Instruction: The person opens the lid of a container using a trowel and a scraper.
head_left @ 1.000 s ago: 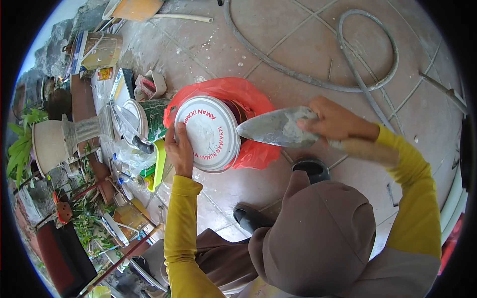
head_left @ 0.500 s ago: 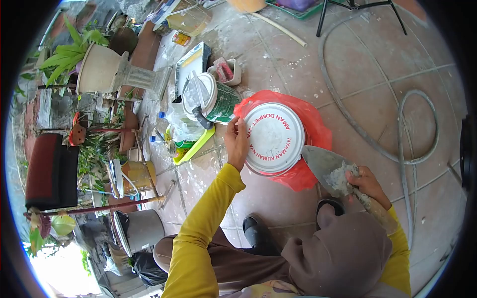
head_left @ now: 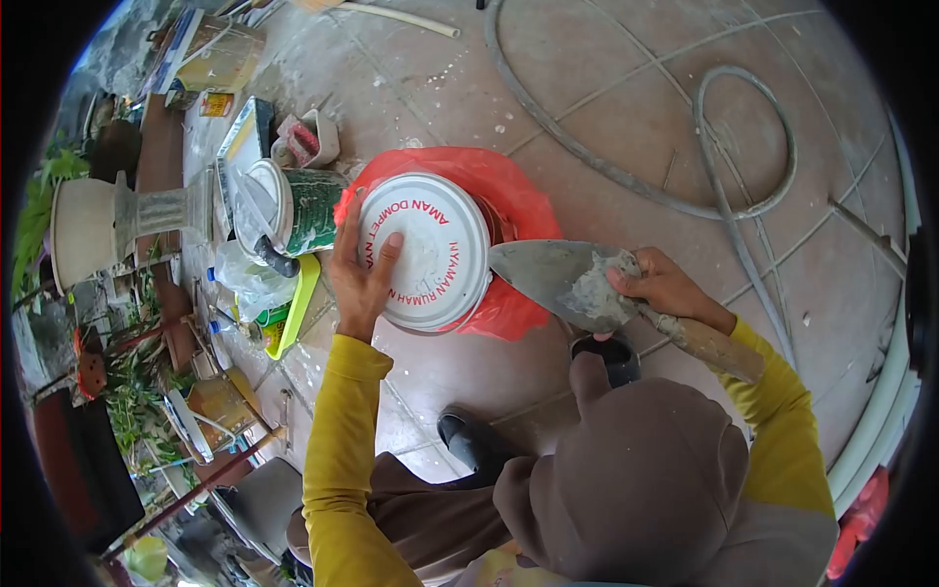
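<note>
A round tub with a white lid [head_left: 426, 256] and red lettering stands on a red plastic bag [head_left: 523, 201]. My left hand [head_left: 364, 274] lies at the lid's left edge, thumb stretched over the top and fingers apart along the rim. My right hand [head_left: 665, 287] is wrapped round a large trowel [head_left: 558, 277] where blade meets wooden handle. Whitish paste sticks to the blade near my fingers. The blade's tip touches or nearly touches the lid's right edge; I cannot tell which.
Left of the tub are a green paint can [head_left: 315, 207], a plastic bag [head_left: 243, 274] and a yellow-green tray [head_left: 295, 311]. A grey hose [head_left: 606, 168] loops over the tiles at upper right. My shoes [head_left: 472, 440] are below the tub.
The view has shifted, so the tub appears further left. My left hand has moved from pinching near the rim to lying spread on the lid. The trowel remains in my right hand.
</note>
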`<state>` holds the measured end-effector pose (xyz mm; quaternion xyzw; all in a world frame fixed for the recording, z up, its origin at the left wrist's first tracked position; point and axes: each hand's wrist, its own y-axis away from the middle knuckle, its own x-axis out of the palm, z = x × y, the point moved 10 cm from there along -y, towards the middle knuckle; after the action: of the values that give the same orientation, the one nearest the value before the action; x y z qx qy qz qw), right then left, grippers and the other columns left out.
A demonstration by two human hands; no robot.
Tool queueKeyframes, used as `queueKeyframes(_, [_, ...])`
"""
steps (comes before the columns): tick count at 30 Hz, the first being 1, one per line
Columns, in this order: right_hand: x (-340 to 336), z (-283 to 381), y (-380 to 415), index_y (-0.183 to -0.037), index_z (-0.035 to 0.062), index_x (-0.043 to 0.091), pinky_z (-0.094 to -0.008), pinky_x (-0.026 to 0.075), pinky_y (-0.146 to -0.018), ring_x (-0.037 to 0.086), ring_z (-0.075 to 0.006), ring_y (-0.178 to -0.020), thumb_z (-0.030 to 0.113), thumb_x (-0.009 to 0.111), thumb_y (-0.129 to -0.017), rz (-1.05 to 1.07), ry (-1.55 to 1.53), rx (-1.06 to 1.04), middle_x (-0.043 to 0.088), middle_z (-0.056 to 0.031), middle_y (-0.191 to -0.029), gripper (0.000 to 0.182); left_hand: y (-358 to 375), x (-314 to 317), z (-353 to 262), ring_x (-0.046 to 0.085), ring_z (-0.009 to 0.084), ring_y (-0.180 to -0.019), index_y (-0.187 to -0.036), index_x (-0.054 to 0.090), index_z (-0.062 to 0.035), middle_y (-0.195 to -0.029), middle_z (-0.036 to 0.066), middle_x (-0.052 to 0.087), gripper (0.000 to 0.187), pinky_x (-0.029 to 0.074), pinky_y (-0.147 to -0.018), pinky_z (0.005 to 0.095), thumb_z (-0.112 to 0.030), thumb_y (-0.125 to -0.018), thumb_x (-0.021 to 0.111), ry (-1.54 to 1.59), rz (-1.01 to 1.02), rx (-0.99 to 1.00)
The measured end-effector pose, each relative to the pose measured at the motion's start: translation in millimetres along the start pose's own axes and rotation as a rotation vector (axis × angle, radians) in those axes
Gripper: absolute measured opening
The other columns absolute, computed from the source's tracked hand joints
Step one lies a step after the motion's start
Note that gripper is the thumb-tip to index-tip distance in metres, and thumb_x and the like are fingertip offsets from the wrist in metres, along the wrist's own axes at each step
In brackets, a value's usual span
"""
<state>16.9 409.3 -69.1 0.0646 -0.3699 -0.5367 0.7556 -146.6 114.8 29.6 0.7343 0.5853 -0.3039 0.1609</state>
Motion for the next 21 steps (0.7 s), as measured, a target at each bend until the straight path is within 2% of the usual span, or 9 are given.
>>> queueKeyframes(3, [3, 12, 5, -0.11, -0.0059, 0.066, -0.0292, 0.055, -0.077, 0.067, -0.0139, -0.082, 0.023, 0.063, -0.099, -0.026, 0.182, -0.111, 0.072, -0.009, -0.096, 0.031, -4, 2, -5, 0.06, 0.0287, -0.116, -0.142, 0.048, 0.002, -0.129, 0.022, 0.059, 0.065, 0.048, -0.1, 0.0396, -0.025, -0.088, 0.073, -0.037, 0.026, 0.063])
queueKeyframes(6, [-7, -4, -5, -0.108, -0.0056, 0.067, -0.0282, 0.055, -0.075, 0.067, -0.0129, -0.081, 0.022, 0.064, -0.099, -0.035, 0.066, -0.021, 0.072, -0.0078, -0.095, 0.03, -3, 2, -1, 0.059, 0.0301, -0.117, -0.141, 0.048, 0.0047, -0.131, 0.024, 0.058, 0.066, 0.047, -0.101, 0.0401, -0.025, -0.088, 0.073, -0.053, 0.04, 0.046])
queueKeyframes(9, [-20, -13, -23, -0.106, -0.0052, 0.068, -0.0274, 0.054, -0.072, 0.065, -0.0111, -0.078, 0.024, 0.066, -0.097, 0.024, 0.151, 0.057, 0.072, -0.0065, -0.091, 0.03, -5, 1, 5, 0.059, 0.0308, -0.118, -0.141, 0.048, 0.006, -0.13, 0.024, 0.058, 0.066, 0.047, -0.101, 0.0405, -0.025, -0.089, 0.073, -0.092, 0.035, 0.036])
queueKeyframes(12, [-15, -20, -30, -0.102, -0.0044, 0.069, -0.0268, 0.052, -0.069, 0.062, -0.0094, -0.075, 0.024, 0.068, -0.096, 0.053, 0.003, -0.06, 0.07, -0.0048, -0.087, 0.029, -3, -2, 4, 0.059, 0.0311, -0.117, -0.14, 0.048, 0.0072, -0.13, 0.024, 0.058, 0.065, 0.047, -0.101, 0.0405, -0.025, -0.089, 0.073, -0.159, 0.022, 0.058])
queueKeyframes(15, [-24, -25, -37, -0.099, -0.0029, 0.07, -0.0261, 0.05, -0.066, 0.06, -0.0079, -0.073, 0.025, 0.07, -0.095, 0.01, 0.156, -0.207, 0.069, -0.0029, -0.083, 0.028, -3, 2, -8, 0.059, 0.0313, -0.116, -0.139, 0.048, 0.0082, -0.13, 0.025, 0.058, 0.065, 0.047, -0.1, 0.0403, -0.025, -0.089, 0.073, -0.185, 0.042, 0.046])
queueKeyframes(18, [-20, -37, -44, -0.099, -0.0015, 0.07, -0.0258, 0.049, -0.067, 0.059, -0.0076, -0.075, 0.025, 0.07, -0.095, 0.103, 0.019, -0.047, 0.068, -0.0015, -0.085, 0.027, -4, 4, -11, 0.059, 0.0313, -0.116, -0.138, 0.049, 0.0084, -0.131, 0.025, 0.057, 0.064, 0.046, -0.1, 0.0398, -0.025, -0.09, 0.073, -0.197, 0.05, 0.02])
queueKeyframes(21, [-11, -46, -54, -0.101, -0.0018, 0.069, -0.0258, 0.049, -0.069, 0.06, -0.0074, -0.079, 0.026, 0.07, -0.095, 0.205, -0.264, -0.062, 0.069, -0.0018, -0.089, 0.028, -2, 1, -7, 0.059, 0.0312, -0.116, -0.138, 0.049, 0.0082, -0.132, 0.025, 0.057, 0.063, 0.046, -0.101, 0.0396, -0.024, -0.09, 0.072, -0.222, 0.044, 0.034])
